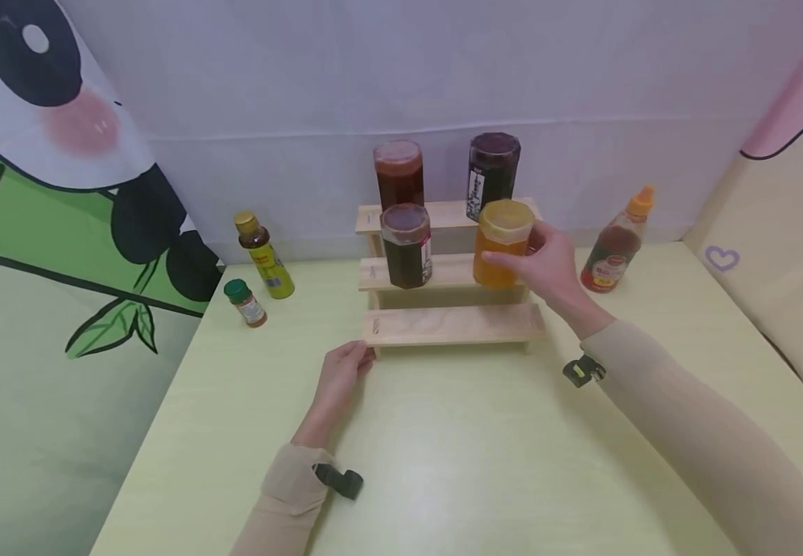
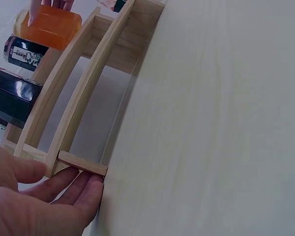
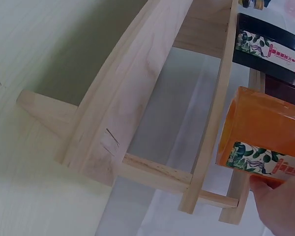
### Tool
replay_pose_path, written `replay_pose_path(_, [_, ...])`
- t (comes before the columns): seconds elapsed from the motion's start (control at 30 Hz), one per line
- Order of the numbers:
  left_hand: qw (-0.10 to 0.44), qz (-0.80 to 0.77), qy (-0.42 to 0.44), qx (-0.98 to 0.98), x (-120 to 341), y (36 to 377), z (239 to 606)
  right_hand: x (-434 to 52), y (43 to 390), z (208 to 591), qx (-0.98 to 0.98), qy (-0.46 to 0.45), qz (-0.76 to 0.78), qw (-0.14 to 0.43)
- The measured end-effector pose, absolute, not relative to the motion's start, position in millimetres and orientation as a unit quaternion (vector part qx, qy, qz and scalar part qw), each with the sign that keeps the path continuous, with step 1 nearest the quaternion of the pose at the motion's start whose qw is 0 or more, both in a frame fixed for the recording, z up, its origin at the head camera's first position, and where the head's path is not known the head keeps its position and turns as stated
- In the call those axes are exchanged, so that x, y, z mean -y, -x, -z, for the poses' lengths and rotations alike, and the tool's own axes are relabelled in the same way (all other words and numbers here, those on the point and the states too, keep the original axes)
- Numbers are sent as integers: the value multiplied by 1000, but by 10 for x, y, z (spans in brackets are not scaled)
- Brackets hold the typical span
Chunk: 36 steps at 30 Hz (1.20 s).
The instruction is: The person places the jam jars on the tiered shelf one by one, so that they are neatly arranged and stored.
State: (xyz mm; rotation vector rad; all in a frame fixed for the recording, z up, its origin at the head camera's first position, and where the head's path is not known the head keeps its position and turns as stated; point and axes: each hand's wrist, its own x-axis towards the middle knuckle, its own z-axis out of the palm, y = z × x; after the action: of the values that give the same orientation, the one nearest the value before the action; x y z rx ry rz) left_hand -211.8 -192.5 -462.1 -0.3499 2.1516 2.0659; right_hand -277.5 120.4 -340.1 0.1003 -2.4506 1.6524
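Observation:
My right hand (image 1: 550, 262) grips an orange jar (image 1: 502, 251) with a yellowish lid, thumb across its front, at the right end of the middle step of a three-step wooden rack (image 1: 453, 324). In the right wrist view, the orange jar (image 3: 265, 132) shows a leaf-patterned label beside my fingers. My left hand (image 1: 342, 371) holds the lower left corner of the rack; in the left wrist view its thumb and fingers (image 2: 91, 196) close about the rack's end. A dark jar (image 1: 407, 251) stands on the middle step's left. Behind, a reddish-brown jar (image 1: 399, 177) and another dark jar (image 1: 493, 174) occupy the top step.
Left of the rack are a yellow-capped bottle (image 1: 269, 262) and a small green-capped jar (image 1: 247, 305). A red sauce bottle (image 1: 612, 251) with an orange nozzle stands on the right. Behind the pale table (image 1: 471, 455) hangs a light cloth (image 1: 269, 85).

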Motion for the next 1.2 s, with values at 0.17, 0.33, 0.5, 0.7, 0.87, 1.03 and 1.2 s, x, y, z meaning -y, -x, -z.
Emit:
replay_pose_path(0.17, [67,-682,125,-717,1951,2090,4608,-1162,2835,3394,827,-26,-555,93])
replay_pose_path(0.33, [66,-682,121,-718,1941,2076,4586,-1167,2869,3400,826,-20,-556,92])
replay_pose_path(0.5, [62,-683,117,-718,1930,2069,4577,-1160,2893,3433,825,-16,-557,94])
replay_pose_path(0.7, [62,-683,121,-718,1932,2080,4589,-1133,2908,3493,823,-18,-557,109])
replay_pose_path(0.87, [57,-687,125,-713,1926,2077,4593,-1124,2910,3538,834,-22,-539,116])
replay_pose_path(1.03, [62,-687,116,-715,1899,2077,4597,-1150,2902,3549,842,-24,-526,118])
replay_pose_path(1.2, [62,-681,114,-720,1881,2079,4591,-1180,2885,3537,846,-30,-520,115])
